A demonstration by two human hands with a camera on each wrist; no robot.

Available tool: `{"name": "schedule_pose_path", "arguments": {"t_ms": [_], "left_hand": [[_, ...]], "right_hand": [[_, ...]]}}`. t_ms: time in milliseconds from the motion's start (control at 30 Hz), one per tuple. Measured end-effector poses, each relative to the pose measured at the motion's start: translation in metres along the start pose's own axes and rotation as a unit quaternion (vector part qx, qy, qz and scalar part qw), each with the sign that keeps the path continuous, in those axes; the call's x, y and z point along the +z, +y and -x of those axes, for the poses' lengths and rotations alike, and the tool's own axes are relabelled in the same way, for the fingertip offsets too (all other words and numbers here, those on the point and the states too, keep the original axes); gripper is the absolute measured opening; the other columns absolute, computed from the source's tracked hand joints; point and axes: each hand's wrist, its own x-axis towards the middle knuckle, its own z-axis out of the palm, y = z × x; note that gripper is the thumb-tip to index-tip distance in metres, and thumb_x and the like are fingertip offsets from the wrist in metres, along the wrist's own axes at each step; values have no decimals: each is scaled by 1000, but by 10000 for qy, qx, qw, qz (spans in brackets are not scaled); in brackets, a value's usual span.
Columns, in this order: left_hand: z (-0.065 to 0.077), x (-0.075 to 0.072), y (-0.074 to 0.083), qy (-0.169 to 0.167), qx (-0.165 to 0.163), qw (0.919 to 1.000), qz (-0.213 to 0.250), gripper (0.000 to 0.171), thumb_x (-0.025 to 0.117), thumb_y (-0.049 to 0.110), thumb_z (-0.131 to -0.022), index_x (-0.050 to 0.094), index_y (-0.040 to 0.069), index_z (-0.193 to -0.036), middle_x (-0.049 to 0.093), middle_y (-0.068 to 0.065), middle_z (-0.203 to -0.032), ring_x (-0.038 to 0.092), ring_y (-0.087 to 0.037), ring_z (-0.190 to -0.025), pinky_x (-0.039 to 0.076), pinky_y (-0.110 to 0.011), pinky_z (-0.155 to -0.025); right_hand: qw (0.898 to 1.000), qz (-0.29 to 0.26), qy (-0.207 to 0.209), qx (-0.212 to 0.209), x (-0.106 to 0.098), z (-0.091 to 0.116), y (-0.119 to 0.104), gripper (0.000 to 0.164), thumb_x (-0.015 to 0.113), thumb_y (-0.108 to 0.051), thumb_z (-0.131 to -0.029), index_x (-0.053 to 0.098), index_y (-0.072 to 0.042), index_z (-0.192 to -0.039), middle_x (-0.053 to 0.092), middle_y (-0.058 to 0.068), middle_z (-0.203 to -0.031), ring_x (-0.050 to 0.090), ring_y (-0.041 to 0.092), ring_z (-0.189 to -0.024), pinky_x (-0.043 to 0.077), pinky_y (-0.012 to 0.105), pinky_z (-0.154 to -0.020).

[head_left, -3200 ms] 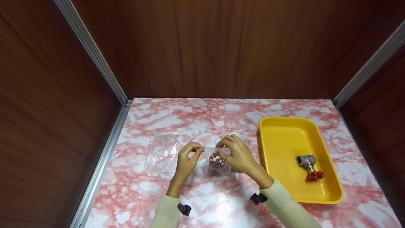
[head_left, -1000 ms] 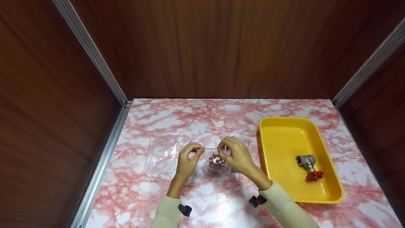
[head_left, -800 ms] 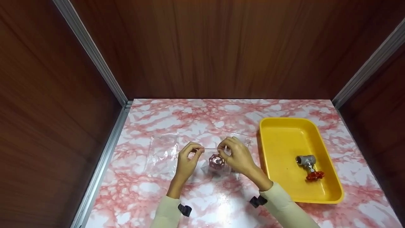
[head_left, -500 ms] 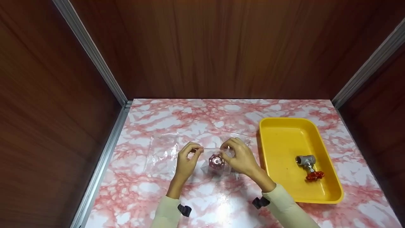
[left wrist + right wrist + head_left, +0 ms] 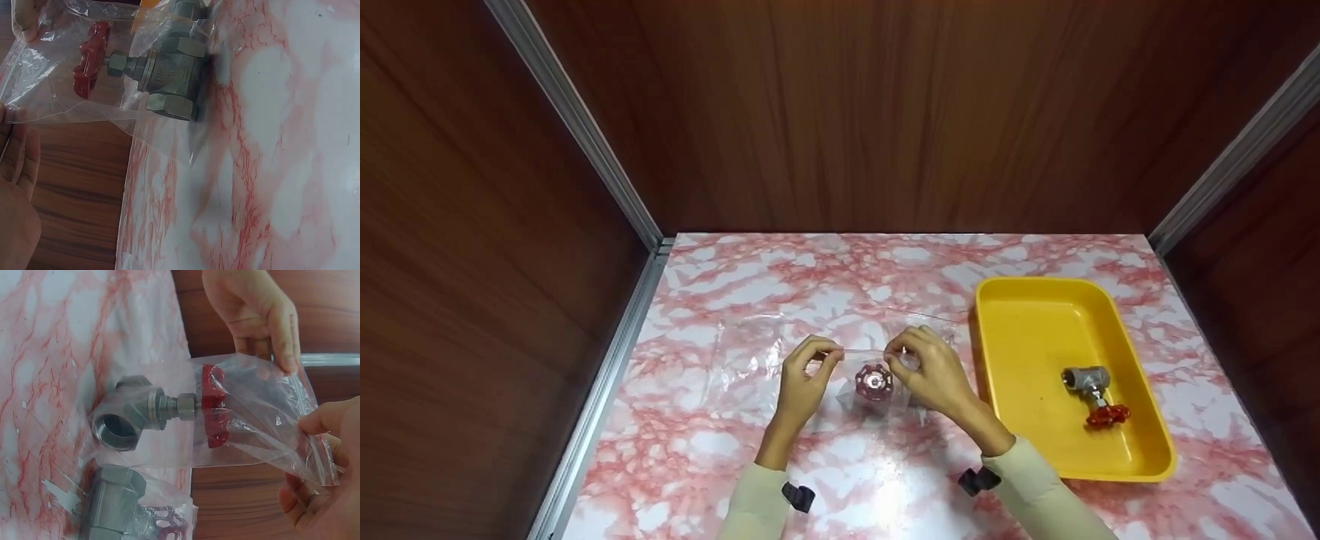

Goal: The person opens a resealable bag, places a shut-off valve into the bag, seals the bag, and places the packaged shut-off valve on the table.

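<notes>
A clear zip-lock bag [image 5: 261,422] holds a metal gate-type valve [image 5: 169,76] with a red handwheel [image 5: 874,382]. The valve stands upright on the table inside the bag, wheel on top. My left hand [image 5: 804,379] pinches the left end of the bag's top edge between thumb and fingers. At the right part of that same edge, my right hand [image 5: 934,375] pinches the plastic. The edge is stretched straight between both hands, above the handwheel. Whether its seal is closed all along I cannot tell.
Beside it, a second bagged valve [image 5: 115,500] lies on the table, mostly hidden by my right hand in the head view. A flat clear bag [image 5: 750,352] lies at left. At right, a yellow tray [image 5: 982,337] contains an unbagged valve [image 5: 1087,381].
My right hand has shifted slightly to the right along the bag's top edge, widening the gap between the hands. My left hand stays in place, and the bagged valve stands where it was.
</notes>
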Motion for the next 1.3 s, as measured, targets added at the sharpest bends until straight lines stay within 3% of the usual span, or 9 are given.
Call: {"name": "schedule_pose_path", "arguments": {"t_ms": [267,500,733,900,1100,1300], "left_hand": [[0,-1,1,-46,2,9998,173,9,76,-6,-93,75,2,-97,73,-17,-92,70,-24,-85,58,-24,-82],[1,-3,2,-288,-178,9993,164,3,73,3,-99,75,3,-100,74,-12,-96,71,-20,-89,61,-32,-85],[1,-3,-1,-169,-120,9996,193,6,74,-1,-96,76,5,-98,74,-10,-94,71,-20,-87,60,-31,-83],[2,-3,-2,-115,-69,9997,211,8,74,-1,-96,76,7,-96,74,-10,-93,71,-20,-86,59,-26,-82],[1,-2,1,-75,-37,9998,172,8,75,-3,-95,76,5,-97,74,-12,-92,70,-19,-86,58,-23,-82],[0,0,2,-77,9,9999,125,5,76,-4,-94,75,0,-96,74,-11,-93,70,-21,-86,58,-23,-82]], "right_hand": [[10000,-26,20,26,-1,0,1,15,84,-12,-88,77,-14,-101,74,0,-103,69,21,-97,61,40,-86],[9991,-69,323,-279,4,-2,3,10,79,-7,-86,76,-15,-90,72,-2,-91,65,16,-84,56,32,-75],[9982,-37,432,-406,6,-2,2,6,77,-10,-87,75,-15,-88,72,-2,-89,65,18,-82,56,32,-73],[9990,-207,300,-248,4,-1,3,5,80,-10,-90,76,-13,-92,73,-1,-93,67,22,-86,58,34,-75],[9993,-291,235,7,-1,3,5,14,85,-9,-86,76,-15,-96,73,-4,-97,69,19,-91,58,37,-81],[9989,-195,375,-197,-4,5,10,15,83,-5,-84,75,-15,-91,72,-2,-92,66,17,-86,57,34,-77]]}}
